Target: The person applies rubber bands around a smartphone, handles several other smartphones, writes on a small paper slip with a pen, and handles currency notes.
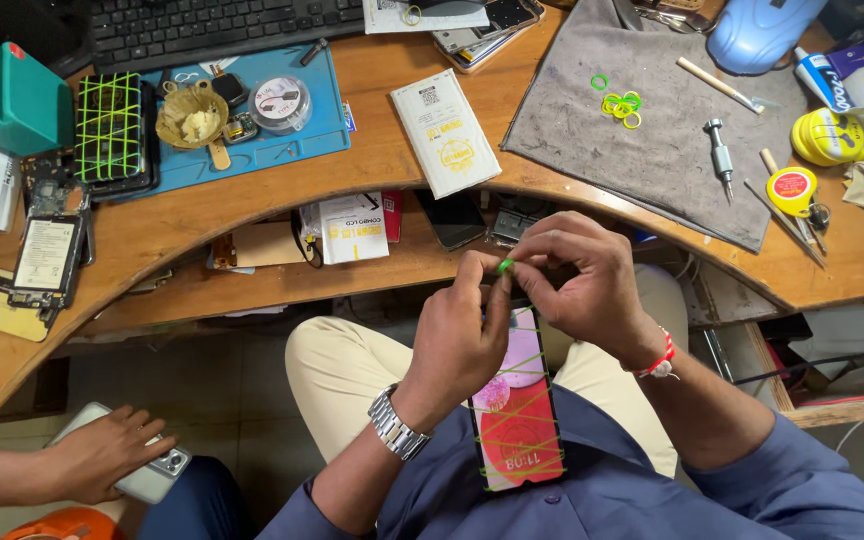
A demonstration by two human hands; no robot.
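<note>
At the far left, at nine o'clock, a teal box [14, 97] sits on the curved wooden desk [202, 225]; just below it lies an opened phone body [44, 255] with its insides showing; beside the box, a phone bound in a grid of green bands [109, 128] rests on the edge of a blue work mat [297, 135]; on that mat stand a small woven bowl [192, 115] and a round clear tub [280, 103]; a black keyboard [222, 25] runs along twelve o'clock. At seven o'clock another person's hand [102, 452] lies closed over a pale phone [147, 470]. Near the middle, a white flat package [446, 132] lies tilted on the desk.

At the centre, the left hand [457, 335], a metal watch on its wrist, pinches a green rubber band [505, 265] between thumb and fingertips, the grip narrow; the right hand [577, 280], a red thread on its wrist, meets it from one o'clock, its fingers curled tight on the same band; both hands touch at the top end of a smartphone [520, 420], which stands on the lap with its screen lit red and pink and thin green bands crossed over the glass.

Toward two o'clock a grey cloth [672, 150] carries loose green bands [620, 103] and a small screwdriver [720, 155]; at three o'clock lie yellow tape rolls [830, 135].
</note>
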